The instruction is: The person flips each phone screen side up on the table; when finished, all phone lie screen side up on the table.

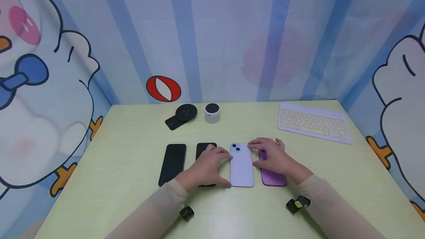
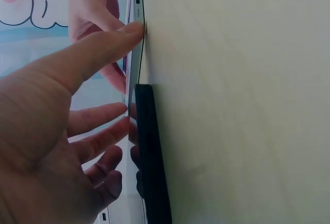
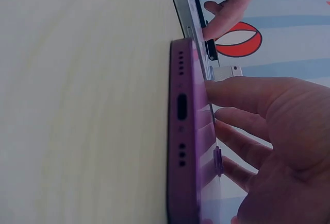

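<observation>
A lavender phone lies back up on the table between both hands, its two-lens camera at the top left. My left hand is at its left edge, fingers extended and thumb by the lower corner; in the left wrist view the thumb overlaps the phone's side. At the phone's right edge is my right hand, fingertips by the upper corner and thumb lower down. That hand reaches over a purple phone, partly hiding it. Beneath my left hand lies a black phone, also partly covered. Another dark phone sits farther left.
Toward the back stand a black round device with a flat arm and a small white cylinder with a dark top. A lavender keyboard lies at the back right. Printed curtains border the pale table.
</observation>
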The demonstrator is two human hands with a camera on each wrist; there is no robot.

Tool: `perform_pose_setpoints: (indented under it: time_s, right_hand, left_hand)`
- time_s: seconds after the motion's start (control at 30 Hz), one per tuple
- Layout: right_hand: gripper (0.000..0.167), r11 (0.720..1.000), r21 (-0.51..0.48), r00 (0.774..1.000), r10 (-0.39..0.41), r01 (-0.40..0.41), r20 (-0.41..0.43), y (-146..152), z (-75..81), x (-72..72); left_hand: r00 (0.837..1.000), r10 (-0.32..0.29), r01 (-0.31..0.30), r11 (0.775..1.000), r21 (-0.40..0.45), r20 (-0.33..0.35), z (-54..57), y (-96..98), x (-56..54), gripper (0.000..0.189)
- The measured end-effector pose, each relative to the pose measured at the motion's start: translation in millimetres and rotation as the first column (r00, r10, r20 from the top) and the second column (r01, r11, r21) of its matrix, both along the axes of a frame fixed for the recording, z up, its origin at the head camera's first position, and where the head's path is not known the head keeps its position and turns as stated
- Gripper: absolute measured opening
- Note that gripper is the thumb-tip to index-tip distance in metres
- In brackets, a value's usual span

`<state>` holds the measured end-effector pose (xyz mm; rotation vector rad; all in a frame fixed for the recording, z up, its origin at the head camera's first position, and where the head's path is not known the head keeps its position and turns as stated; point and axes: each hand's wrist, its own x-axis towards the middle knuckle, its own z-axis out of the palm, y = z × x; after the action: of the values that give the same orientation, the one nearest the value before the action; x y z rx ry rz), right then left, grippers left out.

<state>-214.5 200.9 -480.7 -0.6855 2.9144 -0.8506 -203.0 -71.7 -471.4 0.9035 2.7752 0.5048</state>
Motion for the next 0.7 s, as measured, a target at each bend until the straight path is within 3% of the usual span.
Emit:
perform_pose_setpoints:
  time_s: [0.7]
  right_hand:
    - [0.061, 0.995, -0.068, 0.997, -0.064, 0.067, 0.049, -3.2, -2.1, 0.6]
  left_hand:
    - [0.999, -0.003, -0.001, 0.997, -0.072, -0.051, 4.7, 7.8, 5.0, 0.083]
